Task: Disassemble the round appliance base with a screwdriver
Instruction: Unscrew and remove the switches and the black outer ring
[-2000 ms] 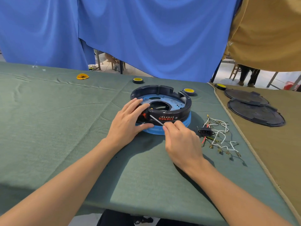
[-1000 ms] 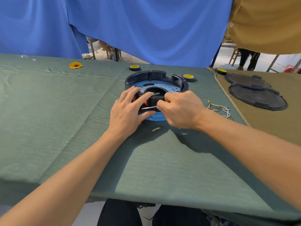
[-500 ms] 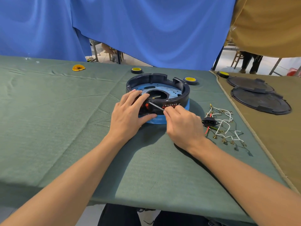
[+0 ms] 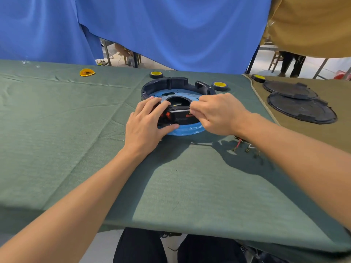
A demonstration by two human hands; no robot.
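In the head view I judge the main risk is a slip: the screwdriver (image 4: 180, 111) lies almost level, tip aimed left at my left hand (image 4: 146, 126), whose spread fingers press the near-left rim of the round appliance base (image 4: 171, 82), sitting far-centre on the table (image 4: 76, 130). My right hand (image 4: 218, 114) pinches the tool's right end, fingers curled above the base's near wall.

The round base (image 4: 171, 83) had a black wall, a light blue plate inside and a brighter blue rim below, with small red bits in front. The screwdriver (image 4: 180, 111) had a silver shaft. The table cloth (image 4: 57, 130) was plain dark green. The curtain (image 4: 171, 35) was blue. The little wheels (image 4: 219, 85) were black with yellow tops. The round lids (image 4: 300, 109) were black, on a brown cloth (image 4: 338, 137).
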